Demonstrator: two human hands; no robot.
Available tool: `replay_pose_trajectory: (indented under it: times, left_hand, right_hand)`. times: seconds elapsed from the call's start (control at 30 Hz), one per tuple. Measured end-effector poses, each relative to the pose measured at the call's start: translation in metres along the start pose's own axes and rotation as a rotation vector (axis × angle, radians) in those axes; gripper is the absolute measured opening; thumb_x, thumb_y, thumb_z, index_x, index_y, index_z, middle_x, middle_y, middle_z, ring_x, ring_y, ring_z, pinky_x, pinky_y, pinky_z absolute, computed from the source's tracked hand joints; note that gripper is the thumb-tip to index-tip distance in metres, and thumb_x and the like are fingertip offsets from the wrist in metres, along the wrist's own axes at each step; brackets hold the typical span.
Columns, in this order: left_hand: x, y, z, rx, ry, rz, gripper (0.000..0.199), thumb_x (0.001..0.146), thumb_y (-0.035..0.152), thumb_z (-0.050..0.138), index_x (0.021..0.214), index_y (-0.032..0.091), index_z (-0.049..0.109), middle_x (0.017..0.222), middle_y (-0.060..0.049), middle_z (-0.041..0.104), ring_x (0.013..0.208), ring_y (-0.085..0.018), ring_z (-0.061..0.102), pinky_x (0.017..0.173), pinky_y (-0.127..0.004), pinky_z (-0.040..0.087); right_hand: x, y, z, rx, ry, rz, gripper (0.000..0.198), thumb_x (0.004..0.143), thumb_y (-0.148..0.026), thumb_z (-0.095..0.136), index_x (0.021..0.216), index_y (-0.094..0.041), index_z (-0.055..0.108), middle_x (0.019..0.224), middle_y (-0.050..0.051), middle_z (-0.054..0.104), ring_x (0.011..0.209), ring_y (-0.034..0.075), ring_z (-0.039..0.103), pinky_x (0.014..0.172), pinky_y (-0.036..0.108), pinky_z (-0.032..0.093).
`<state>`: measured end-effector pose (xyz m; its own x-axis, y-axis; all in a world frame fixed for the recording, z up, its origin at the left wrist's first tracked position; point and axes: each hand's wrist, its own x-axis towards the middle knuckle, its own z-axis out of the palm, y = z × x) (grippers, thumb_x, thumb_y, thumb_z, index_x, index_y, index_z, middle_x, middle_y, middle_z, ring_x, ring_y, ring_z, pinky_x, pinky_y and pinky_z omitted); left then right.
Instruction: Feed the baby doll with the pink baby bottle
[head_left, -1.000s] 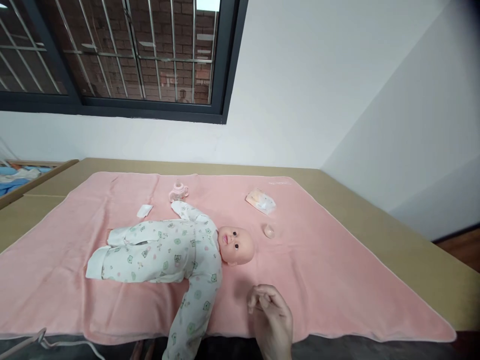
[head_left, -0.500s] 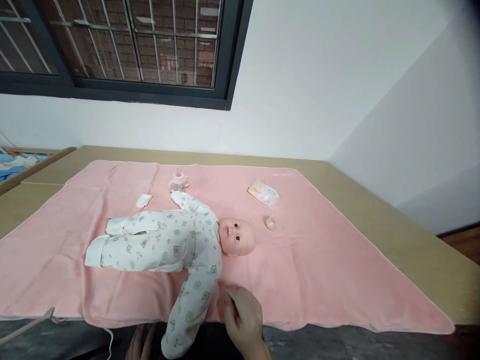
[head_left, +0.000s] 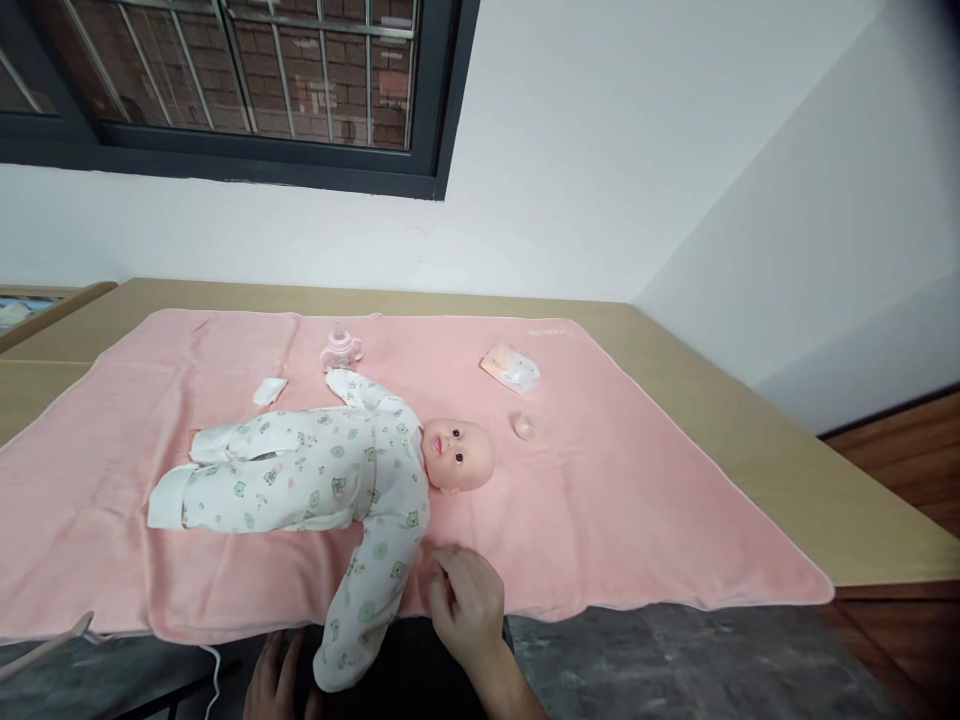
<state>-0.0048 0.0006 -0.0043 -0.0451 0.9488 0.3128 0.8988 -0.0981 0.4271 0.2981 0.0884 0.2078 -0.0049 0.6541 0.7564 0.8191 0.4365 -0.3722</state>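
White walls meet in a corner behind a tan desk (head_left: 787,470), with a barred window (head_left: 225,90) at upper left. Spread over the desk is a pink blanket (head_left: 637,510), its near edge hanging just past the desk's front.

Doll (head_left: 315,480): lies on its back on the blanket, head (head_left: 457,456) toward the right, legs toward the left, dressed in a white printed sleepsuit. One sleeve (head_left: 360,610) trails over the near edge of the blanket and hangs down toward the person.

Right hand (head_left: 465,605): rests at the near edge of the blanket, just beside the doll's shoulder and the hanging sleeve. Its grip is loose, fingers curled partway with the tips near the thumb; nothing shows between them.

Left hand (head_left: 277,685): low at the bottom edge, just beside the cuff of the hanging sleeve. Only its fingers show, spread and holding nothing that can be seen; whether they touch the cuff cannot be told.

Beyond the doll: a small pink bottle (head_left: 340,350) stands near the raised far arm; a folded white cloth (head_left: 269,391) lies to its left; a small packet (head_left: 511,368) and a small round pale object (head_left: 523,427) lie beyond the head.
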Motion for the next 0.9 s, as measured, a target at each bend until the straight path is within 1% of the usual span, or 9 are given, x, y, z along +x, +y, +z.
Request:
replay_pose_trajectory:
  times: [0.07,0.17,0.23,0.3,0.43,0.53,0.67,0.8,0.9]
  left_hand:
    - [-0.002,-0.009,0.003,0.018,-0.009,0.049,0.048,0.091,0.041,0.051,0.132,0.019,0.062,0.142,-0.018,0.055,0.131,-0.039,0.055,0.103,-0.056,0.052]
    - [-0.004,-0.022,0.006,0.06,-0.029,0.116,0.049,0.091,0.041,0.053,0.132,0.016,0.063,0.146,-0.021,0.053,0.131,-0.039,0.056,0.1,-0.054,0.054]
    - [-0.006,-0.029,0.008,0.079,-0.043,0.134,0.051,0.091,0.04,0.056,0.135,0.015,0.062,0.147,-0.021,0.052,0.132,-0.039,0.056,0.1,-0.054,0.055]
    - [-0.006,-0.033,0.009,0.071,-0.063,0.137,0.053,0.089,0.041,0.06,0.136,0.017,0.062,0.146,-0.02,0.054,0.132,-0.039,0.056,0.1,-0.054,0.055]
    - [-0.006,-0.032,0.008,0.032,-0.086,0.077,0.052,0.088,0.043,0.06,0.135,0.02,0.063,0.146,-0.017,0.055,0.132,-0.039,0.056,0.103,-0.055,0.054]
    - [-0.006,-0.026,0.007,0.039,-0.072,0.094,0.051,0.09,0.043,0.056,0.134,0.018,0.062,0.145,-0.02,0.054,0.132,-0.04,0.055,0.103,-0.056,0.053]
    - [-0.007,-0.022,0.008,0.05,-0.054,0.06,0.05,0.091,0.041,0.054,0.136,0.019,0.06,0.146,-0.018,0.053,0.135,-0.04,0.053,0.105,-0.057,0.051]
    - [-0.009,-0.032,0.01,0.105,-0.042,0.165,0.052,0.089,0.041,0.06,0.136,0.017,0.061,0.146,-0.02,0.053,0.131,-0.039,0.056,0.1,-0.054,0.055]
    - [-0.01,-0.038,0.012,0.138,-0.046,0.185,0.055,0.089,0.04,0.061,0.139,0.017,0.06,0.148,-0.02,0.052,0.132,-0.039,0.056,0.099,-0.053,0.056]
  right_hand:
    - [-0.001,0.001,0.0,-0.009,0.004,0.0,0.02,0.089,-0.006,0.048,0.099,-0.017,0.061,0.069,0.001,0.059,0.063,0.015,0.053,0.06,0.028,0.038]
    - [-0.002,0.0,0.0,-0.001,-0.006,0.018,0.017,0.088,-0.007,0.047,0.091,-0.018,0.059,0.069,0.001,0.059,0.064,0.015,0.053,0.061,0.028,0.037]
    - [-0.002,0.0,0.001,0.016,-0.022,0.046,0.016,0.085,-0.007,0.046,0.083,-0.019,0.056,0.069,0.001,0.058,0.065,0.015,0.052,0.061,0.028,0.037]
    - [-0.001,-0.001,0.001,0.021,-0.035,0.067,0.016,0.081,-0.007,0.045,0.076,-0.02,0.053,0.066,0.001,0.055,0.064,0.015,0.05,0.061,0.029,0.035]
    - [-0.001,-0.001,0.001,0.018,-0.044,0.069,0.015,0.075,-0.007,0.043,0.071,-0.02,0.049,0.064,0.001,0.051,0.063,0.015,0.047,0.06,0.028,0.032]
    - [-0.001,-0.002,0.001,0.012,-0.041,0.065,0.015,0.073,-0.006,0.042,0.069,-0.02,0.047,0.063,0.001,0.05,0.062,0.015,0.045,0.059,0.029,0.031]
    - [-0.001,-0.001,0.002,0.017,-0.042,0.061,0.016,0.073,-0.006,0.042,0.067,-0.02,0.045,0.062,0.002,0.048,0.062,0.015,0.044,0.059,0.029,0.029]
    - [-0.001,0.0,0.002,0.014,-0.044,0.053,0.016,0.073,-0.006,0.042,0.066,-0.02,0.044,0.061,0.002,0.046,0.062,0.015,0.042,0.059,0.029,0.028]
    - [-0.002,0.0,0.003,0.026,-0.05,0.059,0.017,0.073,-0.005,0.042,0.065,-0.02,0.043,0.061,0.001,0.044,0.063,0.015,0.041,0.059,0.03,0.027]
